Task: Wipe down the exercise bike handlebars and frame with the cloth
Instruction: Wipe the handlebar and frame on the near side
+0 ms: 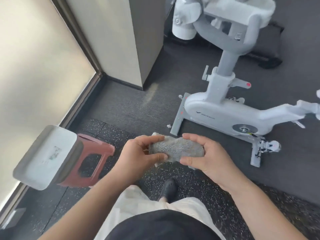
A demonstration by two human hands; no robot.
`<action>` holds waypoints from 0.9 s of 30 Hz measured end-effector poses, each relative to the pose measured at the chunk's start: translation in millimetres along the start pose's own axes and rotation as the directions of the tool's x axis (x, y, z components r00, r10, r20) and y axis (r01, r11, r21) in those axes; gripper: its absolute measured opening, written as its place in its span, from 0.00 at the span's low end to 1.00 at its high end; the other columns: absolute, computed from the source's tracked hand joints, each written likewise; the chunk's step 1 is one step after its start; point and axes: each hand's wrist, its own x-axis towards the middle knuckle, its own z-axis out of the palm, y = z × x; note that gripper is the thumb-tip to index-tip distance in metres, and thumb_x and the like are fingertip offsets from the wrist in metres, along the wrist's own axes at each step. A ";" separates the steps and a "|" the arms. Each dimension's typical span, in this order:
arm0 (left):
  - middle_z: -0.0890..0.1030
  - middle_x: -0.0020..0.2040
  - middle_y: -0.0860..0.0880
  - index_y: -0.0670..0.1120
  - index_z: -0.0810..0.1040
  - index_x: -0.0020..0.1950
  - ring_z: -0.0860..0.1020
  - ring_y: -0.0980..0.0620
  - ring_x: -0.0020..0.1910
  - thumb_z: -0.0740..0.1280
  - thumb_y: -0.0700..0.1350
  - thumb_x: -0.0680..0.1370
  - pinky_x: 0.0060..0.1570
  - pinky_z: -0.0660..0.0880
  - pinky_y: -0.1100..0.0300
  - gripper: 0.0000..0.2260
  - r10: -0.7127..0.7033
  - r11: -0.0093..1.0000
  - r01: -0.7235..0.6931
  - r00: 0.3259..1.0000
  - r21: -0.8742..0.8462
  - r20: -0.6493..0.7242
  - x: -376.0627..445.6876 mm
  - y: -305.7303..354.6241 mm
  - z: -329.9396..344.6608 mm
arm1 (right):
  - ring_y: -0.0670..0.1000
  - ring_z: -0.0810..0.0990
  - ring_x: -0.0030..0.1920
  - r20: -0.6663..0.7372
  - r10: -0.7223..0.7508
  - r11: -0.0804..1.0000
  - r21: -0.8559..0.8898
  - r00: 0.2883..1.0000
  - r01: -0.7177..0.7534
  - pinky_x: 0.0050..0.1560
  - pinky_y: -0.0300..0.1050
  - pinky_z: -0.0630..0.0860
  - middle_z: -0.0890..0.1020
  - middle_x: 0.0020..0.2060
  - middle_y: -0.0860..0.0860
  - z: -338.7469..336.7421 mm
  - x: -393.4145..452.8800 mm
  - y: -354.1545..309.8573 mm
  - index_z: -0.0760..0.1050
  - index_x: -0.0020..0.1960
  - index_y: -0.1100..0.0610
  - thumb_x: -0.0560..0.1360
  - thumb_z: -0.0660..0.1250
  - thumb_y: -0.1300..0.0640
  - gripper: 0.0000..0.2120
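Both hands grasping cloth (174,149), long axis left-right: left hand (138,153), right hand (206,156). Bike (223,115) ahead-right, apart; right hand nearer.

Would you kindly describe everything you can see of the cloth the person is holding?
The cloth is grey and fluffy, like microfibre or terry, bunched into a thick folded wad rather than spread flat. It is held in the air in front of the person, above the speckled floor, touching nothing else. The left hand pinches its left end and the right hand cups its right end, thumbs underneath. A small corner pokes out above the left fingers. It is not yet on the bike.
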 end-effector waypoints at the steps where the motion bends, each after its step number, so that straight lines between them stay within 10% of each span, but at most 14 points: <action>1: 0.86 0.49 0.54 0.66 0.84 0.45 0.85 0.55 0.45 0.83 0.41 0.64 0.51 0.82 0.59 0.21 0.019 0.998 -0.018 1.000 0.068 -0.013 1.2 4.7 8.4 | 0.39 0.83 0.49 -0.053 -0.055 0.993 -0.103 0.997 0.049 0.53 0.35 0.76 0.85 0.49 0.38 -6.6 -4.1 3.4 0.79 0.57 0.37 0.62 0.82 0.54 0.27; 3: 0.84 0.47 0.52 0.65 0.84 0.43 0.83 0.53 0.44 0.83 0.44 0.65 0.51 0.81 0.55 0.17 0.062 0.984 -0.056 0.998 0.170 -0.027 5.1 12.4 21.0 | 0.32 0.79 0.48 -0.122 -0.144 0.968 -0.224 0.982 0.114 0.48 0.23 0.69 0.82 0.47 0.31 -16.6 -8.9 7.6 0.80 0.53 0.35 0.65 0.80 0.52 0.21; 8: 0.79 0.55 0.57 0.54 0.86 0.46 0.77 0.61 0.56 0.80 0.48 0.68 0.59 0.72 0.65 0.08 0.095 0.967 -0.109 0.993 0.230 0.070 18.7 28.0 30.8 | 0.34 0.74 0.57 -0.206 -0.191 0.960 -0.241 0.960 0.139 0.58 0.27 0.66 0.76 0.56 0.40 -38.5 -5.4 10.3 0.82 0.45 0.40 0.65 0.79 0.51 0.11; 13: 0.86 0.40 0.45 0.44 0.84 0.47 0.81 0.53 0.37 0.78 0.44 0.69 0.40 0.79 0.61 0.09 0.028 0.989 -0.003 0.985 -0.147 0.171 40.6 53.5 33.1 | 0.49 0.83 0.44 -0.241 -0.034 0.964 0.246 0.970 0.095 0.47 0.53 0.81 0.86 0.43 0.48 -48.2 8.9 -15.6 0.82 0.47 0.47 0.60 0.80 0.49 0.17; 17: 0.84 0.38 0.46 0.46 0.84 0.45 0.81 0.52 0.35 0.80 0.43 0.68 0.35 0.78 0.62 0.09 0.057 0.912 0.011 0.987 -0.409 0.152 62.2 76.9 36.1 | 0.54 0.82 0.51 -0.220 -0.049 0.604 0.770 0.974 0.204 0.53 0.50 0.80 0.83 0.49 0.55 -42.9 33.5 -50.6 0.78 0.58 0.54 0.66 0.77 0.62 0.21; 20: 0.84 0.39 0.46 0.49 0.82 0.42 0.80 0.50 0.36 0.78 0.42 0.68 0.36 0.80 0.59 0.07 0.058 0.849 0.011 0.992 -0.529 0.114 76.5 92.7 43.1 | 0.56 0.78 0.56 -0.249 -0.047 0.472 0.848 0.967 0.241 0.59 0.55 0.75 0.80 0.55 0.58 -25.6 52.7 -81.6 0.73 0.65 0.58 0.74 0.71 0.53 0.22; 27: 0.82 0.34 0.50 0.49 0.79 0.37 0.78 0.55 0.29 0.79 0.41 0.66 0.30 0.75 0.65 0.10 0.099 0.839 -0.015 0.987 -0.545 0.125 117.4 118.8 37.7 | 0.55 0.79 0.63 -0.607 0.081 0.763 0.548 0.791 0.343 0.65 0.66 0.72 0.82 0.60 0.49 -11.9 98.3 -120.3 0.75 0.62 0.43 0.77 0.66 0.44 0.14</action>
